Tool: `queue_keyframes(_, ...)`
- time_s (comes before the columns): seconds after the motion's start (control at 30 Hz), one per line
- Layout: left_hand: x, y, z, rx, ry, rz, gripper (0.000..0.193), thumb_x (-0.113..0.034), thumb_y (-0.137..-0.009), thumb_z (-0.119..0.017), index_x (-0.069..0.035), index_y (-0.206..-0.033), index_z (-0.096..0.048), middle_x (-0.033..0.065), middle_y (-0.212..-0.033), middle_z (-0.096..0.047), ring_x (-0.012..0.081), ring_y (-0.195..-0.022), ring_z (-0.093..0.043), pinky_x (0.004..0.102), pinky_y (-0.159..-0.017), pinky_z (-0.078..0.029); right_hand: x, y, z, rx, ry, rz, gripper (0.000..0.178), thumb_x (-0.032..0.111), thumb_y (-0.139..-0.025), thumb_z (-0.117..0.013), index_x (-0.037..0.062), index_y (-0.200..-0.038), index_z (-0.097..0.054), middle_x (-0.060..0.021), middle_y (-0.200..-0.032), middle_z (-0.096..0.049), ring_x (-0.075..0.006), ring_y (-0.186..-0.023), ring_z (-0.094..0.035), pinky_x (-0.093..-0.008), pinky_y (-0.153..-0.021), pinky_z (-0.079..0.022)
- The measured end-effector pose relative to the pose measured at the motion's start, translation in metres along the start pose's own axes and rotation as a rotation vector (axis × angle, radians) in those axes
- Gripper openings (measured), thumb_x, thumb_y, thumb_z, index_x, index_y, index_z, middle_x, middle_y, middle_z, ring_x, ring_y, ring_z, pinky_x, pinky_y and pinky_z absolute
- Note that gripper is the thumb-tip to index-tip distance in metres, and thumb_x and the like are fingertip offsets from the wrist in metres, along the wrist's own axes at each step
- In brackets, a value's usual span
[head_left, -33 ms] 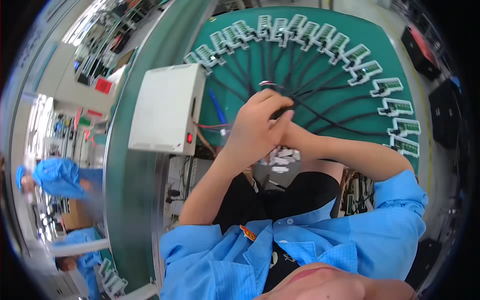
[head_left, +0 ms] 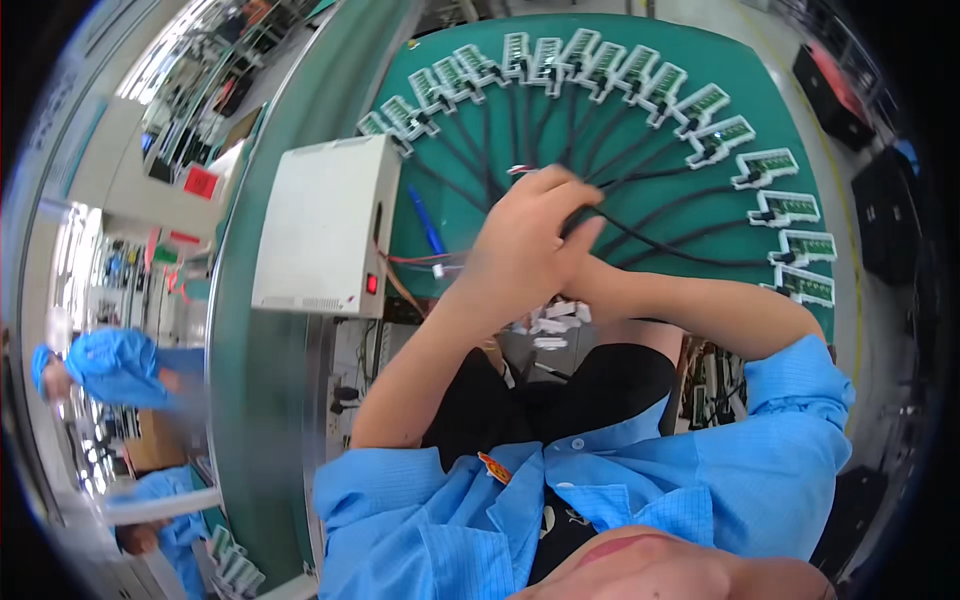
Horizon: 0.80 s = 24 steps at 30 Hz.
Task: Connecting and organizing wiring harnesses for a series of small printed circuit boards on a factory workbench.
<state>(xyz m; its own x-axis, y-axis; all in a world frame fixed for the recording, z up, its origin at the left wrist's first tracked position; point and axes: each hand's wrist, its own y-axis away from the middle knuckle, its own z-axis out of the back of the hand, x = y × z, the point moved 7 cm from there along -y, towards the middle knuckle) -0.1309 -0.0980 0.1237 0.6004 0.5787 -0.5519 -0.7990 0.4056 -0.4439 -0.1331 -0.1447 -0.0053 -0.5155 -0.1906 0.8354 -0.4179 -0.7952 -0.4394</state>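
Note:
Green circuit boards in white plastic frames [head_left: 720, 141] lie in a wide arc on the green tabletop. From each, a black cable [head_left: 690, 258] runs inward to the middle. My left hand [head_left: 530, 235] is closed there, its thumb and fingers curled round the black cables. Crossing beneath it is my right hand [head_left: 592, 280]; its fingers are hidden behind the left hand. Small white connectors with thin wires [head_left: 520, 170] show just beyond my left fingers.
Left of my hands stands a white metal box [head_left: 325, 225] with a lit red switch and thin wires. A blue pen [head_left: 427, 220] lies beside it. White plastic pieces [head_left: 552, 320] sit below my wrists. A conveyor belt [head_left: 255, 400] runs along the left; co-workers in blue [head_left: 110, 365] are beyond.
The whole view has shifted slightly. My left fingers have moved a little over the cables; both hands stay crossed at the same place.

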Motion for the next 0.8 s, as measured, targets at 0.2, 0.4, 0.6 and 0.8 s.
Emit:
queue_keyframes(0.2,0.007,-0.123,-0.137,0.318,-0.211,-0.223,0.026,-0.019,-0.084,-0.066,0.004,-0.097,-0.068,0.0224,-0.099,-0.062,0.0386,-0.101,-0.059,0.0433,-0.090,-0.049,0.025,-0.007,-0.001,0.233,0.195,-0.029,0.033,0.003,-0.070,-0.066,0.0101,-0.102,-0.069,-0.0054,-0.103,-0.069,-0.0250,-0.101,-0.062,-0.0380,-0.087,-0.046)
queue_keyframes(0.4,0.006,-0.149,-0.211,0.258,-0.399,-0.310,0.027,-0.020,-0.085,-0.066,0.003,-0.098,-0.066,0.0204,-0.110,-0.057,0.0364,-0.107,-0.057,0.0453,-0.088,-0.050,0.030,0.000,0.005,0.182,0.295,-0.087,0.045,-0.007,-0.065,-0.059,0.0062,-0.107,-0.070,-0.0142,-0.106,-0.068,-0.0314,-0.104,-0.061,-0.0407,-0.090,-0.046)
queue_keyframes(0.6,0.002,-0.156,-0.227,0.140,-0.439,-0.218,0.020,-0.013,-0.080,-0.066,0.002,-0.092,-0.068,0.0201,-0.111,-0.055,0.0338,-0.107,-0.055,0.0427,-0.085,-0.050,0.028,0.012,0.006,0.188,0.351,-0.084,0.029,-0.001,-0.080,-0.064,0.0065,-0.106,-0.070,-0.0097,-0.105,-0.069,-0.0242,-0.099,-0.064,-0.0378,-0.081,-0.051)
queue_keyframes(0.8,-0.002,-0.153,-0.233,0.271,-0.693,-0.116,0.020,-0.027,-0.079,-0.065,-0.014,-0.089,-0.077,0.0101,-0.103,-0.068,0.0261,-0.106,-0.058,0.0387,-0.079,-0.049,-0.012,0.021,-0.010,0.143,0.275,0.062,0.024,-0.003,-0.084,-0.059,0.0045,-0.105,-0.067,-0.0130,-0.103,-0.067,-0.0267,-0.096,-0.062,-0.0390,-0.082,-0.050)
